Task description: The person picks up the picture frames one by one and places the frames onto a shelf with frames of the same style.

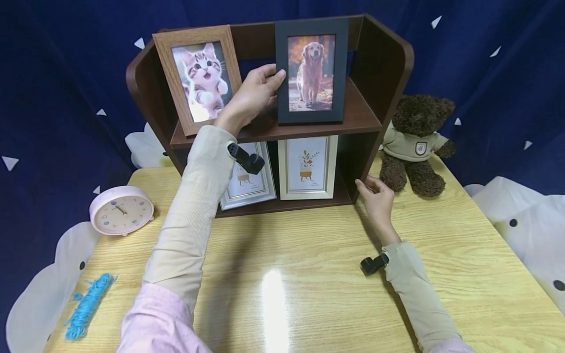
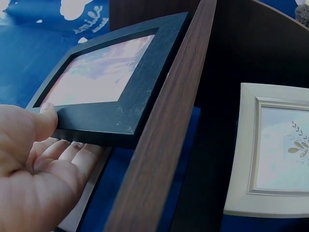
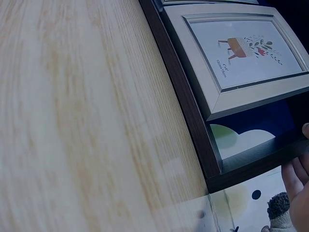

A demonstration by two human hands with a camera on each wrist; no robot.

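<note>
A dark picture frame point(image 1: 312, 116) with a dog photo stands on the upper board of a brown two-tier shelf point(image 1: 388, 63). My left hand point(image 1: 258, 93) pinches its left edge, the thumb point(image 2: 47, 121) on the front and the other fingers behind. Left of that hand, a wooden frame point(image 1: 165, 54) with a kitten photo leans tilted on the same tier. My right hand point(image 1: 377, 203) holds the shelf's right side panel low down, thumb inside and fingers outside. On the lower tier are a cream frame point(image 1: 284, 191) and a silver frame point(image 1: 269, 171), partly hidden by my left wrist.
A pink round clock point(image 1: 121, 211) stands on the wooden table point(image 1: 318, 269) at the left. Nearer lies a bundle of blue cord point(image 1: 90, 309). Right of the shelf sits a brown teddy bear point(image 1: 417, 132). A dark blue curtain point(image 1: 66, 73) hangs behind.
</note>
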